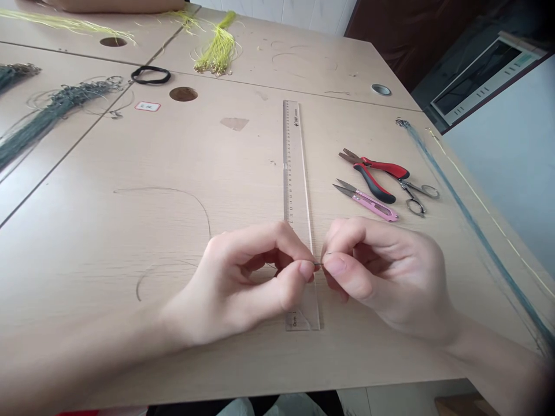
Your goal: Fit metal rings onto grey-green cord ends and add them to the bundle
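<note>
"Condition of the hands?"

"On my remote feed, the left hand (251, 277) and right hand (390, 266) each pinch a thin dark strand (318, 264) between thumb and fingers. It sits over the right edge of the ruler (295, 167), toward the zero end."

"Edges and room?"

"I record the near edge of the table (243, 364) just below the hands. The broadest stretch lies left of the ruler, crossed by curved thin lines (202, 205) — whether these join the strand, I cannot tell."

"Obstructions?"

"Beyond the right hand: pliers (366, 162), pink snips (370, 203) and small scissors (405, 185), grouped closely. A blue-grey bundle (476, 230) borders the right; a grey-green bundle (56, 112) occupies the far left."
</note>
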The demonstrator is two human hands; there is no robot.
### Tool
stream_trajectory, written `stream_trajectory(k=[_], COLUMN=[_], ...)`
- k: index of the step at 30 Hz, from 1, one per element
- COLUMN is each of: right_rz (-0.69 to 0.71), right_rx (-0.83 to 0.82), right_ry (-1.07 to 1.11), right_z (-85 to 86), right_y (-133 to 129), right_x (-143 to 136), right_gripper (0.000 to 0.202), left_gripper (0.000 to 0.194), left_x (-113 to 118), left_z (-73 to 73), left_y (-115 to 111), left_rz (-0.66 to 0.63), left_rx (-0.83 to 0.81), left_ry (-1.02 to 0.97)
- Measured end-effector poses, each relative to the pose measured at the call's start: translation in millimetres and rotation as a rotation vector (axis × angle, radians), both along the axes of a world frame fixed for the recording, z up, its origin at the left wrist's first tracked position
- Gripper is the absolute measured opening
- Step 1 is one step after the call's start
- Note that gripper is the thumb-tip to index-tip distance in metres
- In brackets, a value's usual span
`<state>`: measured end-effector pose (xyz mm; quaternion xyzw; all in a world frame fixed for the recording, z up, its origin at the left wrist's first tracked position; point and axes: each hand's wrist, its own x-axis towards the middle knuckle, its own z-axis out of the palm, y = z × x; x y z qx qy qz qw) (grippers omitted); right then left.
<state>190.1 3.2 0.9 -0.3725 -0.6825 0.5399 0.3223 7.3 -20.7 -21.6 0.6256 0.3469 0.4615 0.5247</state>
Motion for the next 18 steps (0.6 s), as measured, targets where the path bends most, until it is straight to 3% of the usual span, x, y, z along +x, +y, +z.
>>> stream_trajectory(k=[11, 18], right_rz=[0.009, -0.014], right_rx=[0.024, 0.063], right_ry=[0.053, 0.028], right_z=[-1.0, -1.0], right_y=[-1.1, -4.0], right_x=[-1.2, -1.6], right_gripper=[0.009, 0.013], left_gripper=[0.013, 0.013], left_x=[0.4, -0.7], left_z=[0.5, -2.0], left_y=[0.6, -0.2], left_rz=[0.047, -0.051], left_rx=[0.04, 0.057], left_ry=[0.016, 0.025])
